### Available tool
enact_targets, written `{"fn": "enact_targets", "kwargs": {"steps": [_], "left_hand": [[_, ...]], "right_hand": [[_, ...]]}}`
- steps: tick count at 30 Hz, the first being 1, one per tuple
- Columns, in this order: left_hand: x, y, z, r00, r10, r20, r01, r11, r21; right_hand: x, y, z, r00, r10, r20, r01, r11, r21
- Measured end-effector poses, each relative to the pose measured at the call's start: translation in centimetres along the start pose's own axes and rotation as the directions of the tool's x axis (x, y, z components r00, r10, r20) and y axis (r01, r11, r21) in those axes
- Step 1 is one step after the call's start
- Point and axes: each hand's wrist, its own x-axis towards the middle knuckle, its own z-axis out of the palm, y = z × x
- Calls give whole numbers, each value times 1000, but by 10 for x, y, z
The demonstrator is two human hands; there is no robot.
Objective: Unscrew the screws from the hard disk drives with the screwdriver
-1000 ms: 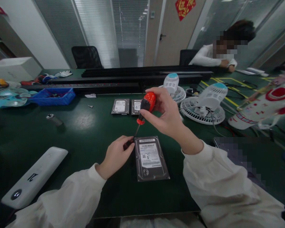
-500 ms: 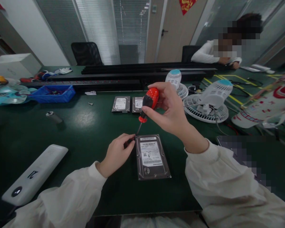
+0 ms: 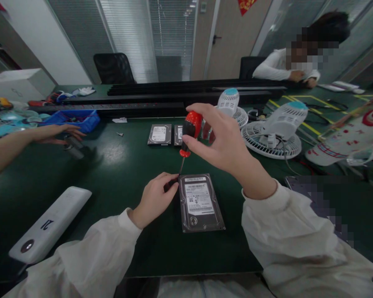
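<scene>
A hard drive (image 3: 200, 203) lies label side up on the green table in front of me. My right hand (image 3: 219, 138) grips the red and black handle of a screwdriver (image 3: 191, 126) between thumb and fingers; its shaft slants down to the drive's upper left corner. My left hand (image 3: 158, 196) is at that same corner, thumb and fingertips pinched together beside the screwdriver tip. What the pinch holds, if anything, is too small to make out. Two more drives lie farther back, one (image 3: 159, 134) in full view, the other (image 3: 178, 134) partly behind my right hand.
Another person's hand (image 3: 54, 133) reaches in from the left over a small metal cylinder (image 3: 73, 147). A blue bin (image 3: 88, 120) is behind it. A white device (image 3: 51, 225) lies front left. White fans (image 3: 272, 138) stand at right, and a person (image 3: 276, 66) sits beyond.
Another person's arm has come in from the left, its hand now at the metal cylinder. My right hand and the screwdriver have shifted slightly left, and the screwdriver stands more upright.
</scene>
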Motion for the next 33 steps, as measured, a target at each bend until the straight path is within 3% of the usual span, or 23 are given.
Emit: {"fn": "enact_targets", "kwargs": {"steps": [5, 11, 16, 20, 24, 28, 33], "left_hand": [[0, 3, -1, 1000, -24, -5, 24, 1000, -9], [1, 4, -1, 1000, -22, -9, 22, 1000, 18], [1, 2, 0, 1000, -16, -9, 16, 1000, 8], [1, 1, -1, 1000, -13, 2, 13, 1000, -1], [1, 0, 0, 1000, -11, -1, 11, 1000, 0], [0, -1, 1, 1000, 2, -12, -2, 1000, 5], [0, -1, 1, 1000, 9, -15, -9, 1000, 8]], "right_hand": [[19, -7, -4, 999, 45, 4, -44, 987, -152], [23, -14, -14, 983, -38, 181, 46, 998, -38], [23, -14, -13, 987, 10, 158, -2, 999, -48], [23, -13, -14, 975, -37, 221, 29, 999, 38], [21, -12, -16, 964, 5, 267, -1, 1000, -18], [19, -12, -13, 965, -24, 260, 22, 1000, 9], [18, -19, -8, 980, 58, 191, -24, 983, -180]]}}
